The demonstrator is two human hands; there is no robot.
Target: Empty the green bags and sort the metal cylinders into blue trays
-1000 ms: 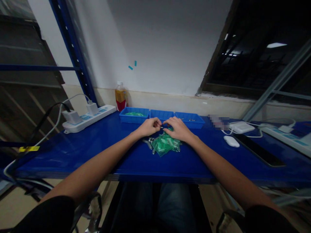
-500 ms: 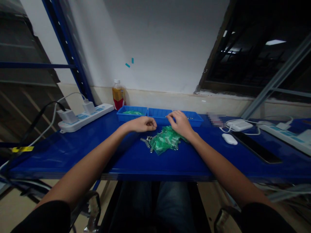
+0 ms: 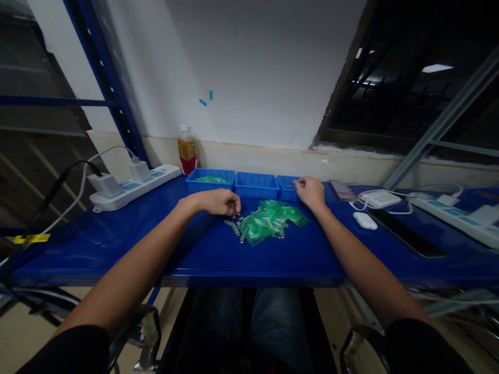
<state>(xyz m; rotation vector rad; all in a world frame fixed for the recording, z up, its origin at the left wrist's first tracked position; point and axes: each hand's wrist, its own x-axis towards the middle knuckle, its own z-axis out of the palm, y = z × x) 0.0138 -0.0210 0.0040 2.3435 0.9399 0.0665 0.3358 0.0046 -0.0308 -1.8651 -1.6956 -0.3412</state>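
Note:
My left hand (image 3: 220, 201) is closed, fingertips pinched down at the loose metal pieces (image 3: 233, 227) on the blue table; what it grips is too small to make out. My right hand (image 3: 312, 191) reaches to the right blue bin (image 3: 287, 193), its fingers pinched together at the bin's edge. Whatever lies between those fingers is hidden. Between my hands spreads a pile of small green plastic bags (image 3: 268, 223), with shiny metal cylinders in and among them. The middle blue bin (image 3: 256, 186) stands behind the pile. In the left blue bin (image 3: 210, 185) lies some green plastic.
A drink bottle (image 3: 187, 150) stands behind the left bin. Power strips lie at the left (image 3: 136, 191) and right (image 3: 460, 218). A phone (image 3: 407, 232), a white earbud case (image 3: 365, 221), a white charger (image 3: 380, 199) and cables occupy the right side. The wall rises behind.
My right hand has moved right and back, from over the green bags to the right bin. My left hand has shifted slightly left and down onto the metal pieces.

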